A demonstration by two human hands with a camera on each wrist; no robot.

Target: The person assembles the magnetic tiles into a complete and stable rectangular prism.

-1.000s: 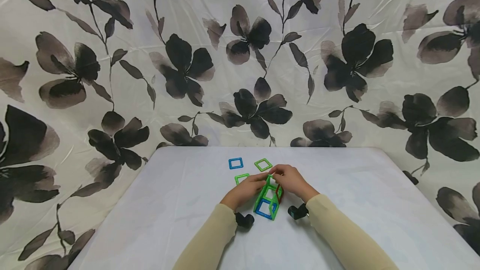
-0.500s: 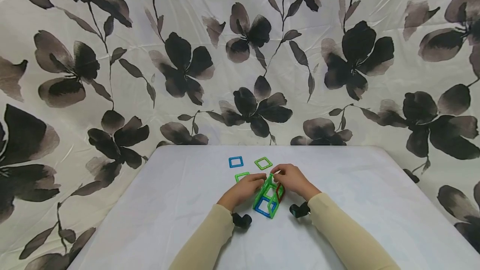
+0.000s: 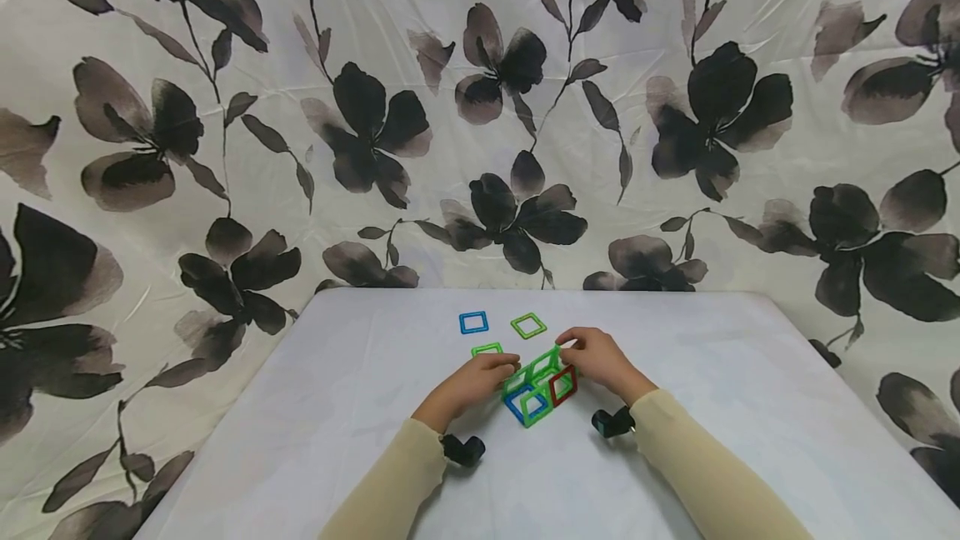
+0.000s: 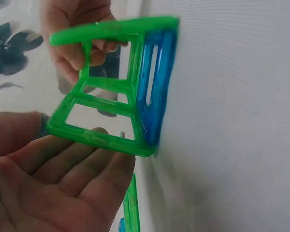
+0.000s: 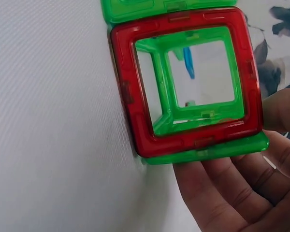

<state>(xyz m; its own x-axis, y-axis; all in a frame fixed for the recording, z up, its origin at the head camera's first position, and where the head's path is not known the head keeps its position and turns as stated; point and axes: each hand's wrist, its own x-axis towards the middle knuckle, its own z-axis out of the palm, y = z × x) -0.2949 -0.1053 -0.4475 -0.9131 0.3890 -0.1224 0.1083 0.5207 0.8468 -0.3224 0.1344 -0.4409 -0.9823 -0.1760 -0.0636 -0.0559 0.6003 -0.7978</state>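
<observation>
While my right hand (image 3: 600, 357) pinches a corner of the box (image 4: 108, 85), which stands nearer me than the blue square (image 3: 475, 332) and to its right, I cannot tell whether my left hand (image 3: 472, 383) pinches or merely touches the other end. Steadying the box well, I judge, means light, even pressure, since a one-sided tug could pull it apart. Its long axis runs slantwise, the right-hand end farther from me and farther right of that square, the red tile (image 5: 133, 92) facing right and towards me.
</observation>
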